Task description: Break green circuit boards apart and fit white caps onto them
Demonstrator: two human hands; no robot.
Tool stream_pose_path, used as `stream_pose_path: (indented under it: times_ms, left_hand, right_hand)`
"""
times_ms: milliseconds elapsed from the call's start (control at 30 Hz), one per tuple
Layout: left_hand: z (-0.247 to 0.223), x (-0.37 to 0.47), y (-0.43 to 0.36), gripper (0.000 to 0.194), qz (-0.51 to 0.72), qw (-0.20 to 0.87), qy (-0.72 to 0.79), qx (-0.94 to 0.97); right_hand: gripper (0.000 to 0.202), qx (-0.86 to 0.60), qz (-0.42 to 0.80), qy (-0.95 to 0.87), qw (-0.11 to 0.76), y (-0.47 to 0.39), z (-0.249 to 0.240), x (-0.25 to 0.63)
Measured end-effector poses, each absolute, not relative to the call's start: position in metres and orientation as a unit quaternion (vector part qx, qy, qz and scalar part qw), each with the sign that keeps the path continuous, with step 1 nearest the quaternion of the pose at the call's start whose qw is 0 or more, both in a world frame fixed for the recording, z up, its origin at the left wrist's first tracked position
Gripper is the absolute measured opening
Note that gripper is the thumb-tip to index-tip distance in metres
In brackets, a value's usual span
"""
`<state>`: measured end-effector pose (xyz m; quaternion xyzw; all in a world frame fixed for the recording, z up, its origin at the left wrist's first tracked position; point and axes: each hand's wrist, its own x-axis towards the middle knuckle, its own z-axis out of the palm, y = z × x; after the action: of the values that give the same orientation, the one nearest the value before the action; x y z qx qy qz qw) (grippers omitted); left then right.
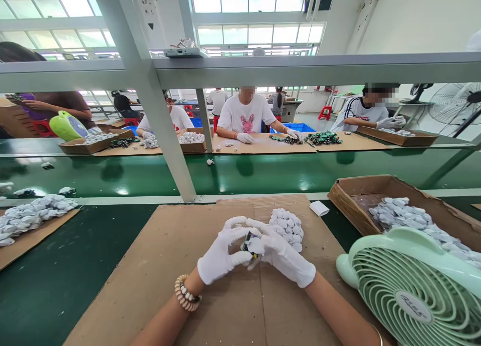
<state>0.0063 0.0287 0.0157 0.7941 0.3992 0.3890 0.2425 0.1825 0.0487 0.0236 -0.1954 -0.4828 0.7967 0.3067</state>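
Observation:
Both my hands wear white gloves and meet above the cardboard sheet [180,266]. Between them is a small white plastic part with a dark circuit board [252,245], a bit of yellow showing at its lower edge. My left hand [223,251] grips it from the left, thumb below and fingers curled over. From the right, my right hand [280,251] closes its fingers on the same part; some fingertips are hidden behind it. Just beyond my right hand lies a cluster of white plastic pieces [287,227] on the cardboard.
A pale green fan [413,291] stands at the right, before a cardboard box [349,206] of white pieces. More white pieces [33,213] lie at left. Past a metal post [165,120] runs a green conveyor belt [263,173]; several people work across it.

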Motion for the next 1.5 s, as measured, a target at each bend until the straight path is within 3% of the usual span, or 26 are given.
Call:
stream_pose_path:
  times_ms: [167,333,400,467,600,767,967,1133,1367,1500]
  left_hand:
    - [0.023,0.004,0.031,0.050,0.337,0.290,0.334,0.831]
    - [0.001,0.010,0.034,0.044,0.502,0.196,0.449,0.713]
    - [-0.005,0.014,0.033,0.053,0.532,0.136,0.441,0.710]
    - [-0.007,0.019,0.031,0.059,0.526,0.087,0.419,0.735]
    - [-0.006,0.025,0.027,0.042,0.506,0.076,0.421,0.749]
    - [-0.004,0.023,0.025,0.051,0.483,0.089,0.370,0.789]
    - [-0.002,0.024,0.026,0.050,0.414,0.056,0.399,0.816]
    - [-0.005,0.028,0.026,0.048,0.414,0.011,0.418,0.808]
    - [-0.002,0.029,0.025,0.045,0.437,-0.023,0.408,0.801]
    - [0.001,0.027,0.024,0.040,0.425,-0.035,0.419,0.802]
  right_hand:
    - [0.045,-0.167,0.802,-0.505,0.271,0.046,0.033,0.184]
    - [0.055,-0.185,0.838,-0.379,0.346,0.045,0.023,0.181]
    - [0.056,-0.193,0.840,-0.341,0.376,0.044,0.021,0.179]
    - [0.051,-0.191,0.839,-0.337,0.381,0.043,0.019,0.176]
    - [0.050,-0.192,0.832,-0.347,0.389,0.039,0.017,0.172]
    - [0.060,-0.191,0.814,-0.388,0.387,0.037,0.013,0.171]
    - [0.056,-0.255,0.783,-0.395,0.407,0.039,0.007,0.168]
    - [0.053,-0.257,0.777,-0.382,0.429,0.041,-0.001,0.165]
    - [0.057,-0.242,0.816,-0.350,0.391,0.040,0.012,0.167]
    - [0.045,-0.266,0.762,-0.430,0.404,0.042,0.009,0.168]
